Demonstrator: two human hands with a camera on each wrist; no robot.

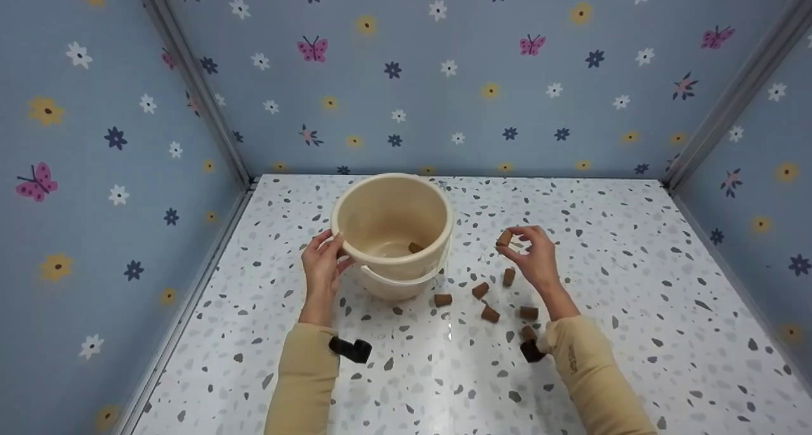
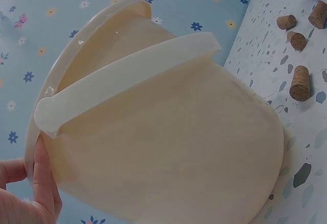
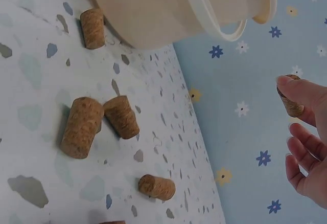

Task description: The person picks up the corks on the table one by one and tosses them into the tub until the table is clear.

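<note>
A cream plastic bucket (image 1: 393,276) with a paler handle (image 2: 133,75) stands upright, and one cork (image 1: 415,248) lies inside it. My left hand (image 1: 322,264) grips the bucket's rim at its left side, with the thumb over the edge and fingers against the outer wall. To the right of the bucket, my right hand (image 1: 536,254) pinches a cork stopper (image 1: 505,238) between thumb and fingertips, above the table. In the right wrist view this cork (image 3: 291,98) shows partly behind the thumb, while the other fingers hang loosely curled.
Several loose corks lie on the speckled table (image 1: 431,371), among them one cork (image 1: 443,300) near the bucket's base and another (image 1: 528,312) below my right wrist. One more cork (image 1: 529,333) is partly hidden by the wrist camera (image 1: 533,351). Flower-patterned panels (image 1: 444,73) enclose the table.
</note>
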